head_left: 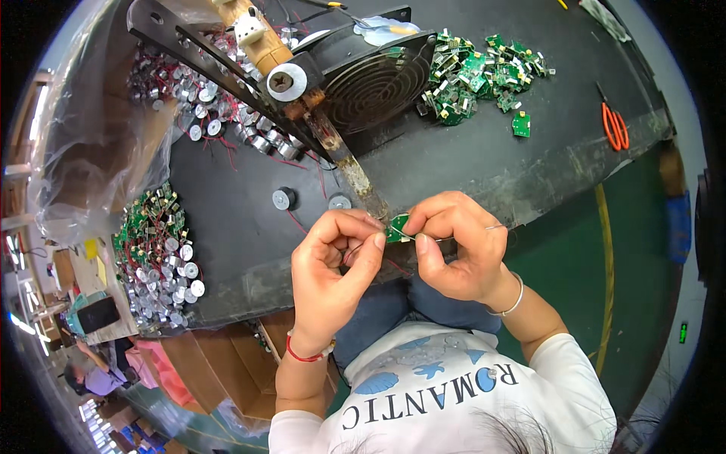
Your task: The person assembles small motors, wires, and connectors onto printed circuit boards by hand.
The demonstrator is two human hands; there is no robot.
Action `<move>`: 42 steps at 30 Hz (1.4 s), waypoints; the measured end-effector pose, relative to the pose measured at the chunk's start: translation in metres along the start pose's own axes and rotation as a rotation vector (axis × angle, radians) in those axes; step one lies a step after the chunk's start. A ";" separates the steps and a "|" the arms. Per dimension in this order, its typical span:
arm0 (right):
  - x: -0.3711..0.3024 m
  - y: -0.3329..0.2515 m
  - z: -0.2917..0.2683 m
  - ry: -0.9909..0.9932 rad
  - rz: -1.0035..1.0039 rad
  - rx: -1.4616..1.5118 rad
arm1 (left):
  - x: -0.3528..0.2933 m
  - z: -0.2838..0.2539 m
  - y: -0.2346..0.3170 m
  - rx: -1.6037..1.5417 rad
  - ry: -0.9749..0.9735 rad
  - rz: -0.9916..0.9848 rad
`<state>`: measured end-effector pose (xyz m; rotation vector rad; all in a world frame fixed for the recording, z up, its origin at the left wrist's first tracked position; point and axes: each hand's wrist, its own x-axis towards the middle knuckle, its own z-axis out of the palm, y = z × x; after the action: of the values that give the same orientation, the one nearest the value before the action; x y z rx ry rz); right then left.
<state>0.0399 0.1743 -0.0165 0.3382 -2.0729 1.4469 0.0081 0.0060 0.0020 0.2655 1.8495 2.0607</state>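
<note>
A small green circuit board (398, 228) is between my two hands, right under the tip of a soldering iron (363, 184) fixed in a stand. The fingers of my left hand (336, 261) are closed at the board's left edge, with a thin red wire (397, 266) trailing below them. My right hand (463, 246) pinches a thin silvery wire, which looks like solder wire (493, 227), its fingertips at the board's right edge. Just beyond my left hand are a round motor (339, 201) and another motor (283, 198) with a red lead. My fingers hide part of the board.
A black fan (382, 83) stands behind the iron. Green boards (473, 72) lie heaped at the far right, near orange-handled pliers (614, 126). Motors with red wires (215, 113) are piled at the far left; joined boards and motors (162, 257) lie at the left edge.
</note>
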 end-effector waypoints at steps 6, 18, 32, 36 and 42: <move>0.007 -0.002 0.001 -0.015 -0.052 -0.006 | 0.000 0.001 0.002 -0.024 0.021 0.077; -0.021 0.011 -0.011 -0.005 0.031 0.185 | -0.013 -0.033 0.016 0.512 0.232 0.189; -0.057 -0.004 -0.010 -0.249 -0.091 0.118 | 0.030 -0.102 0.011 0.962 -0.018 0.291; -0.066 -0.009 -0.013 -0.208 -0.006 0.202 | 0.015 -0.094 0.010 0.977 0.019 0.369; -0.058 -0.013 -0.005 -0.196 0.046 0.238 | -0.005 -0.068 0.001 1.003 0.111 0.271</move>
<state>0.0948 0.1668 -0.0394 0.5495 -2.0726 1.7544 -0.0130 -0.0583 -0.0054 0.6773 2.9043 1.1017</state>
